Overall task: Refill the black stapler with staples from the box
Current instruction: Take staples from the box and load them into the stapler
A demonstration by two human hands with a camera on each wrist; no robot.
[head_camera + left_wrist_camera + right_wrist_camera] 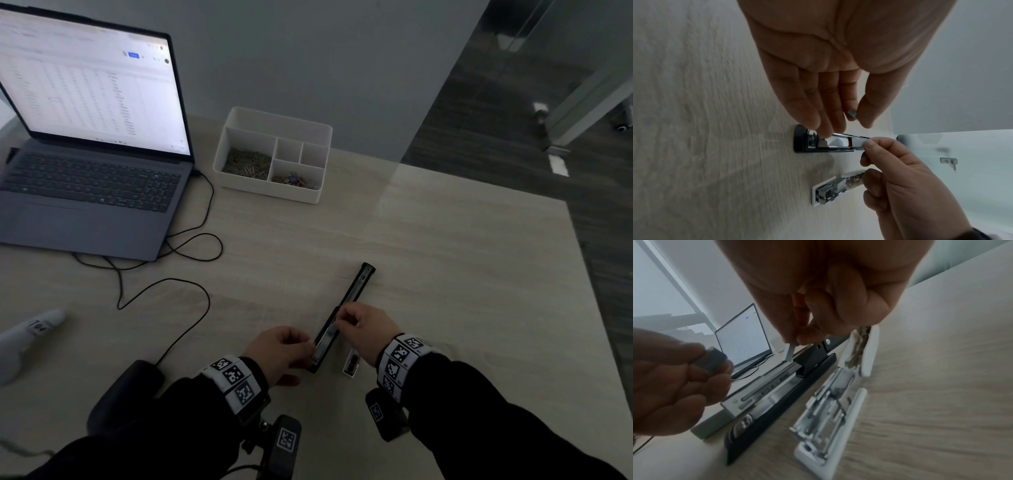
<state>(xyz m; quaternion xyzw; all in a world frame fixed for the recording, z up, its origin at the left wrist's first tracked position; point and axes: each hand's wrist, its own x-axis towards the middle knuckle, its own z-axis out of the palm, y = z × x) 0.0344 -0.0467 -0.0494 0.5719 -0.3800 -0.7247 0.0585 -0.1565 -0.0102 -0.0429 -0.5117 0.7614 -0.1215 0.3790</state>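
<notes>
Black stapler [342, 315] lying opened flat on the near desk [445, 257], magazine up for loading. Right hand [364, 330] pinching a staple strip [789, 352], tilting it into the channel. Left hand [279, 353] pinching a spare staple block [712, 360], fingertips steadying the near end. White stapler [830, 418] lying just right.

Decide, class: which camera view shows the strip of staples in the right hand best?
The right wrist view: the strip of staples hangs pinched in the right hand, over the black stapler. The left wrist view shows it partly hidden; the head view barely shows it.
</notes>
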